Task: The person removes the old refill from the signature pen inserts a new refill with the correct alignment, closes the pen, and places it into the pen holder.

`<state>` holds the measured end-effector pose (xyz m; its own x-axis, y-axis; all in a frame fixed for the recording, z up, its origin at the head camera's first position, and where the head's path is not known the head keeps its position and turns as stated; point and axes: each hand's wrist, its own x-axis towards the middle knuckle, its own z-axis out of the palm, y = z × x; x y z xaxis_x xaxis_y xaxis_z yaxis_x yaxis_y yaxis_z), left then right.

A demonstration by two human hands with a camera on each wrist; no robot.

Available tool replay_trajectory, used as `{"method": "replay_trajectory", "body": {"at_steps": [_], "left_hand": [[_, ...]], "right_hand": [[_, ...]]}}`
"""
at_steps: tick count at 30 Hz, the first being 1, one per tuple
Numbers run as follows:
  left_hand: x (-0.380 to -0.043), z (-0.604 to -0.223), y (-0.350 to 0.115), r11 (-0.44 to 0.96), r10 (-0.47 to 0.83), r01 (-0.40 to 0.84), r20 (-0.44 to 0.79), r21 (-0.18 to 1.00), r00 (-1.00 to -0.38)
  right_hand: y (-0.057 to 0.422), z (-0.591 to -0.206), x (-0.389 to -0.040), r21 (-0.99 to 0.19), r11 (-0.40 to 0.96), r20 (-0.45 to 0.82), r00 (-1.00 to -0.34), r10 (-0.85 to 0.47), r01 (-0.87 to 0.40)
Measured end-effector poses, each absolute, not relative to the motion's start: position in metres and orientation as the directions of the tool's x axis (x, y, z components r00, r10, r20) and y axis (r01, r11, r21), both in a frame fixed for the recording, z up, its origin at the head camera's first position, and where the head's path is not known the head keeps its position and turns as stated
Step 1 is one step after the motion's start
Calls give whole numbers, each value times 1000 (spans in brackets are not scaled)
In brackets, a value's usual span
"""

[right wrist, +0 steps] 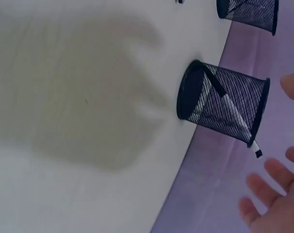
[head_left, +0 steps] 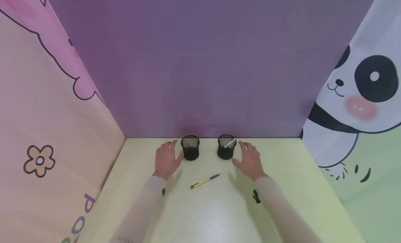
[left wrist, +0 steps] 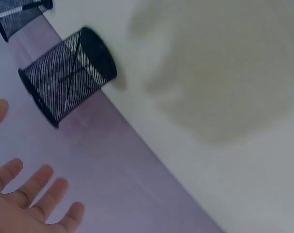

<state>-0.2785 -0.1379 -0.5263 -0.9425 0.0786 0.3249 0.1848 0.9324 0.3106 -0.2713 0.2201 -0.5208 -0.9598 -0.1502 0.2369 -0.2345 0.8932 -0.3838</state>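
Two black mesh pen holders stand upright side by side near the back of the table. Inside the left pen holder (head_left: 190, 153) a thin dark stick shows through the mesh. A white pen (right wrist: 236, 115) with a black section leans in the right pen holder (head_left: 225, 152), its tip poking past the rim. My left hand (head_left: 167, 161), fingers spread, is just left of the left holder. To the right of the other holder is my right hand (head_left: 250, 162), its fingers also apart and holding nothing. A yellow and grey pen (head_left: 205, 181) lies between my forearms.
The pale table (head_left: 203, 215) ends at a purple back panel (head_left: 213, 69) right behind the holders. Printed cloth walls close off both sides, a flower on the left wall (head_left: 62, 131) and a panda on the right wall (head_left: 360, 145).
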Motion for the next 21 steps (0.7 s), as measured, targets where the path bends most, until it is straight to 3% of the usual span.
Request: {"method": "replay_trajectory", "body": {"at_steps": [8, 15, 21], "left_hand": [[-263, -548, -121, 905, 93, 211, 313, 368, -945], [-248, -562, -100, 880, 152, 212, 171, 425, -974], [-237, -574, -81, 877, 207, 194, 19, 438, -978]], "right_hand": [[206, -551, -263, -608, 770, 48, -977, -207, -193], [192, -569, -257, -698, 705, -46, -975, -217, -125], [182, -582, -252, -751, 648, -53, -967, -249, -125]]}}
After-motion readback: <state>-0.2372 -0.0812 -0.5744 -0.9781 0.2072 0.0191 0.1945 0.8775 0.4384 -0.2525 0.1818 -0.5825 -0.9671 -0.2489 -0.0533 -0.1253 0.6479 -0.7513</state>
